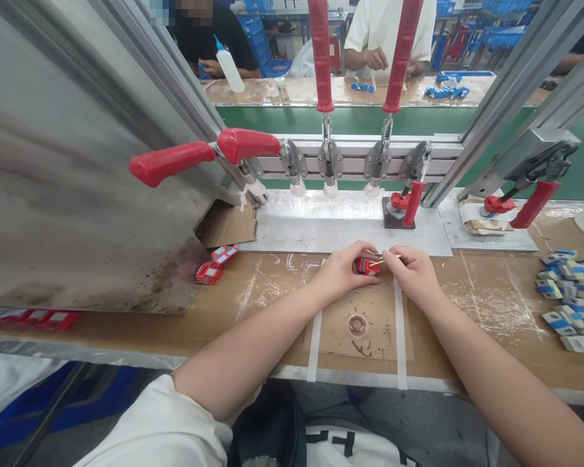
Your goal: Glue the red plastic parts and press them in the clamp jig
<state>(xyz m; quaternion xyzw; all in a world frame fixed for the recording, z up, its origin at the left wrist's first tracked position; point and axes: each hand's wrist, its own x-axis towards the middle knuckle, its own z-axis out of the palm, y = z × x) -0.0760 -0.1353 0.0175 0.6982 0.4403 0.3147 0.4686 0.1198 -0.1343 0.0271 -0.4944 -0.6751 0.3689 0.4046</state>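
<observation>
- Clock centred on the red block [368, 266], 12 pointing away from the wearer; the block is held just above the worktop [272, 301], near its far-side metal plate [296, 237].
- Left hand [353, 264]: fingers clamped round the block from the 9 o'clock side, apparently to steady it and leave its 3 o'clock side accessible.
- Right hand [415, 272]: fingers pinched together on a thin pale stick [376, 263], its tip directed at the block; contact cannot be confirmed. The pinch suggests fine control.
- Small round dish [366, 326] at 6 o'clock, on a cardboard sheet [338, 340] edged by white tape strips [315, 347]. The tape presumably secures the sheet, which carries dark marks and likely catches drips.
- Loose red pieces [216, 264] at 9 o'clock, well apart from the hands; blue-and-white pieces [571, 298] heaped at 3 o'clock, seemingly kept separate by kind.
- Toggle clamps [328, 152] stand between 11 and 12 o'clock on a metal rail, handles raised, presumably leaving the plate below accessible.
</observation>
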